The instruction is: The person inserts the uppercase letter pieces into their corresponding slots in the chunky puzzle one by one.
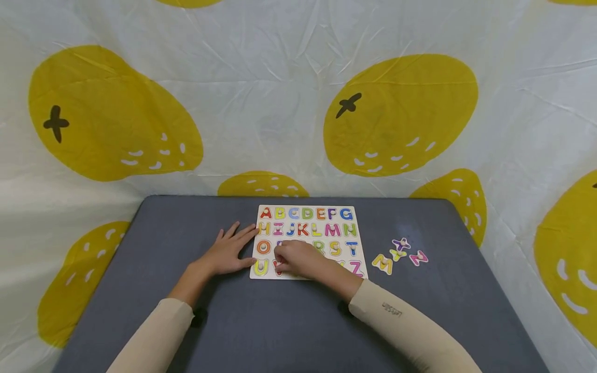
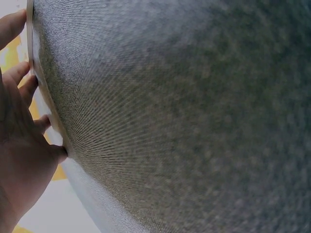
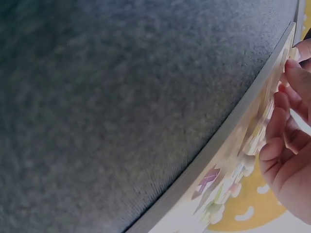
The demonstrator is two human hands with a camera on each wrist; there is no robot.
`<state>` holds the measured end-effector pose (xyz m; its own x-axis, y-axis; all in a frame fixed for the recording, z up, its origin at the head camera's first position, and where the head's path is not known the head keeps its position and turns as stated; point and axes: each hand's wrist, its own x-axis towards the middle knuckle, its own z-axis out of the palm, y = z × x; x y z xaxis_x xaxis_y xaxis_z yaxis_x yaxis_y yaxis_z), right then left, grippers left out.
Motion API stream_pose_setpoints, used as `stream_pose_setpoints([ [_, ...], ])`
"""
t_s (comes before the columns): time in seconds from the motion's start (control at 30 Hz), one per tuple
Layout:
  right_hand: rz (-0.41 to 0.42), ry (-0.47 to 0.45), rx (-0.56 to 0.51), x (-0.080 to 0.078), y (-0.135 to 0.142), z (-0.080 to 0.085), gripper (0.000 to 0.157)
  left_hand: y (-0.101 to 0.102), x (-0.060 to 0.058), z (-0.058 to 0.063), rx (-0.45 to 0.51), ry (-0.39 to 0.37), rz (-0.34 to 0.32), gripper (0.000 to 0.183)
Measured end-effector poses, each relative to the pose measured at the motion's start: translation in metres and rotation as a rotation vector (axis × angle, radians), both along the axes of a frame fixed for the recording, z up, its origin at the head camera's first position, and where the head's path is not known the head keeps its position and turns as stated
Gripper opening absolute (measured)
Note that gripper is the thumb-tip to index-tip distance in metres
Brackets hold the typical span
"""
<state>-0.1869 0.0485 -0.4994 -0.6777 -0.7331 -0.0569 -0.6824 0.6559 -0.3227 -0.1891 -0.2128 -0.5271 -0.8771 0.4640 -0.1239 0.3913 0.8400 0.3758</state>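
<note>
A wooden alphabet puzzle board (image 1: 305,207) lies on the table, with colourful knobbed letter pieces in its rows. My left hand (image 1: 226,255) is spread flat beside it, fingertips and thumb at the board's left edge. Over the lower left of the board, my right hand (image 1: 298,257) pinches a red letter V piece (image 1: 278,268) at the V spot, right of the yellow U (image 1: 261,267). The hand and forearm hide part of the two lower rows. In the right wrist view the thumb and fingers (image 3: 296,73) meet close over the board's surface.
Right of the board lie loose letter pieces: a yellow W (image 1: 382,263), a yellow Y (image 1: 398,254), a purple X (image 1: 401,243) and a pink Z (image 1: 418,258). The dark grey table (image 1: 280,326) ends at a white curtain (image 1: 261,119) with yellow fruit prints.
</note>
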Motion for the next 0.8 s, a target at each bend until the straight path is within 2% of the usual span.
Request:
stream_pose_setpoints([
  [0.27, -0.025, 0.009, 0.023, 0.001, -0.002, -0.007, 0.025, 0.001, 0.002, -0.001, 0.001, -0.007, 0.011, 0.084],
  [0.5, -0.025, -0.042, 0.027, 0.0, 0.007, -0.001, 0.017, 0.003, 0.002, 0.001, 0.0, -0.02, 0.013, 0.085],
  [0.8, -0.038, -0.146, -0.118, -0.007, 0.044, 0.016, 0.013, 0.003, 0.001, 0.002, -0.022, -0.02, 0.017, 0.086],
])
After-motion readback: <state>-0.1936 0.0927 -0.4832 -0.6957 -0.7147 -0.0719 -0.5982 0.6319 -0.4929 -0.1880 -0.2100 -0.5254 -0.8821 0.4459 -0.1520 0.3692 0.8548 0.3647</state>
